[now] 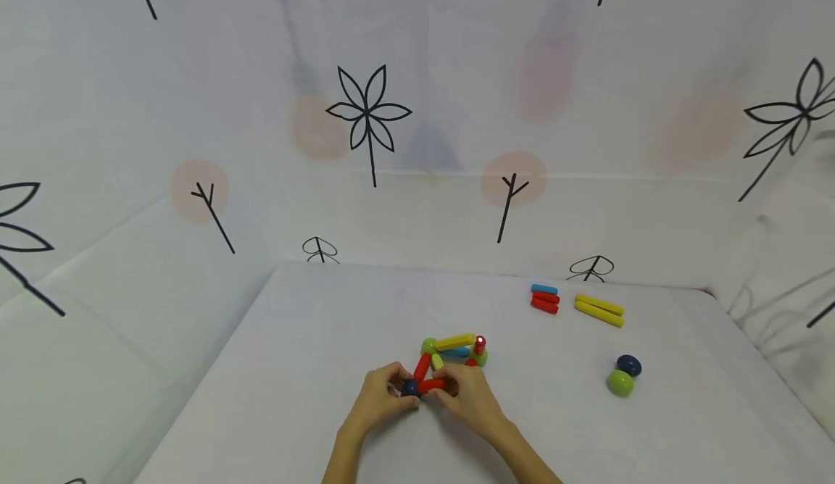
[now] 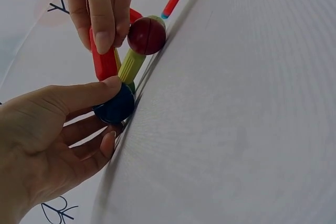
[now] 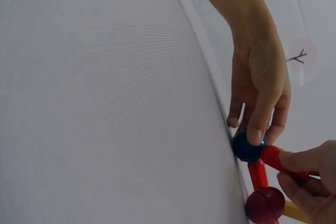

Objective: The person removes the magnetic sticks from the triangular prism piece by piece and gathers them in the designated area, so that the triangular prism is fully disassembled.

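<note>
My left hand (image 1: 378,397) grips a dark blue ball (image 2: 116,106) between thumb and fingers, low at the table. With my right hand (image 1: 475,398) I pinch a red rod (image 3: 273,157) whose end meets that ball. Another red rod (image 1: 422,366) runs from the ball to a green ball (image 1: 428,345) behind. This is a low frame of toy rods and balls, with a yellow rod (image 1: 455,341), a light blue rod (image 1: 456,352) and a short red rod (image 1: 480,346) standing up at its right. A dark red ball (image 2: 147,36) shows in both wrist views; my right fingers partly hide the frame.
At the back right of the white table (image 1: 293,339) lie a blue rod (image 1: 544,289), two red rods (image 1: 545,303) and two yellow rods (image 1: 599,310). Nearer, a loose navy ball (image 1: 629,365) sits beside a green ball (image 1: 620,383). A patterned white cloth (image 1: 430,216) hangs behind.
</note>
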A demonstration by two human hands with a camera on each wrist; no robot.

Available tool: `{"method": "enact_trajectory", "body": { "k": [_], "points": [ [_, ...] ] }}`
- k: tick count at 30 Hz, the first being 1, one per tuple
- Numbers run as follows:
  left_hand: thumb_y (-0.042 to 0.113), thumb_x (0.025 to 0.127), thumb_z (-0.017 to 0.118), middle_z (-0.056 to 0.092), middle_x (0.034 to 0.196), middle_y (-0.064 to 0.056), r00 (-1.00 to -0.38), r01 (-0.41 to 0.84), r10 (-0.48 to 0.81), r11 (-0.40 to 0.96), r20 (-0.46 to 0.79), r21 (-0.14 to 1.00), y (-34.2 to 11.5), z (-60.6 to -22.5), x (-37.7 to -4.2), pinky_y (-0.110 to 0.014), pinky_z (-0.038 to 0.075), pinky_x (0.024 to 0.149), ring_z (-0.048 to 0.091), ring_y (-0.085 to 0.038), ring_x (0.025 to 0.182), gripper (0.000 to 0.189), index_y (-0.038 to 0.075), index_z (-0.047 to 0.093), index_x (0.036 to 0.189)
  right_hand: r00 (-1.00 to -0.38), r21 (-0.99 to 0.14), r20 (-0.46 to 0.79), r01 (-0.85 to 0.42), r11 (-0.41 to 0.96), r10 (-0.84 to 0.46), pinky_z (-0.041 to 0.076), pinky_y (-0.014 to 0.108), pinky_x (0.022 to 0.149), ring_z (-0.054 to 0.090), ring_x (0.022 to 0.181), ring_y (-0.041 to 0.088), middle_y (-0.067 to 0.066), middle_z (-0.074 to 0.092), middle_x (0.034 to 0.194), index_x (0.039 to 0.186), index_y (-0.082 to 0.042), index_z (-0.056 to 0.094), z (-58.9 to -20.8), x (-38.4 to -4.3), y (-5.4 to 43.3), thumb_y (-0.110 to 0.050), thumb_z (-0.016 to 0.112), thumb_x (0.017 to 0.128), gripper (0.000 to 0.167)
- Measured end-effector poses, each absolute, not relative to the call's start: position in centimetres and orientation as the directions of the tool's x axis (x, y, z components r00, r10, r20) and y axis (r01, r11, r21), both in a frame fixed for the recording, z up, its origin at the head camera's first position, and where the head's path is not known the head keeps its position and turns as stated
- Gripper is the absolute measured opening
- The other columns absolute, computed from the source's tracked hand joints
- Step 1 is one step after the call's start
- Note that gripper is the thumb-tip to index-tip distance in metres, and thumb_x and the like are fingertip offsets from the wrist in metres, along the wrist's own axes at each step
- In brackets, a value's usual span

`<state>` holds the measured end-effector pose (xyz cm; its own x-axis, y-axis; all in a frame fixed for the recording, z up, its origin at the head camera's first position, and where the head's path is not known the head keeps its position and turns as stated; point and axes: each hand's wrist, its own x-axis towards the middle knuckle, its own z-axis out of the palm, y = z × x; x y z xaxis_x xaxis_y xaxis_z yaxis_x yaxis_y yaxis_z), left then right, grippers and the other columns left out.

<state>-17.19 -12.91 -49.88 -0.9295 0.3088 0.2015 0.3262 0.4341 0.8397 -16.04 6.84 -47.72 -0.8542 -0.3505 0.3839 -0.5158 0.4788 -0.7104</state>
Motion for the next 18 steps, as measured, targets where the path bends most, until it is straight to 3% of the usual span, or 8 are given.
{"method": "enact_trajectory", "body": {
  "k": [4,7,13,18],
  "points": [
    [0.008,0.066,0.083,0.066,0.079,-0.005,-0.930,0.321,0.311,0.437,0.194,0.840,-12.9,-49.8,-17.2,-0.020,0.048,0.060,0.058,-0.010,0.071,0.029,0.001,0.064,0.087,-0.824,-0.676,0.496,-0.565,0.472,-0.276,0.049,0.017,0.054,0.057,0.062,0.003,0.005,0.067,0.079,0.086,0.000,0.068,-48.0,-15.9,6.7,0.005,0.076,0.071,0.018],
    [0.009,0.066,0.083,0.067,0.080,-0.005,-0.932,0.312,0.313,0.442,0.181,0.841,-12.9,-49.8,-17.1,-0.020,0.048,0.060,0.057,-0.008,0.071,0.029,0.001,0.064,0.087,-0.821,-0.712,0.522,-0.569,0.411,-0.231,0.051,0.018,0.056,0.060,0.064,0.004,0.006,0.069,0.080,0.087,0.000,0.068,-47.7,-16.1,6.9,0.000,0.077,0.072,0.017],
    [0.008,0.067,0.082,0.066,0.080,-0.004,-0.936,0.294,0.314,0.447,0.159,0.845,-12.8,-49.8,-17.0,-0.020,0.047,0.061,0.056,-0.007,0.072,0.029,0.002,0.064,0.088,-0.918,-0.887,0.364,-0.393,0.242,-0.156,0.053,0.022,0.064,0.063,0.073,0.012,0.011,0.068,0.092,0.098,0.001,0.067,-45.5,-17.0,9.5,-0.007,0.075,0.077,0.023],
    [0.009,0.067,0.081,0.066,0.082,-0.003,-0.938,0.283,0.318,0.465,0.140,0.839,-12.8,-49.6,-17.2,-0.020,0.047,0.063,0.056,-0.007,0.073,0.029,0.003,0.063,0.090,-0.964,-0.918,0.262,-0.260,0.299,-0.032,0.050,0.018,0.074,0.063,0.091,0.021,0.016,0.064,0.107,0.109,0.003,0.064,-44.5,-19.3,14.7,-0.009,0.071,0.082,0.030]
  ]
}}
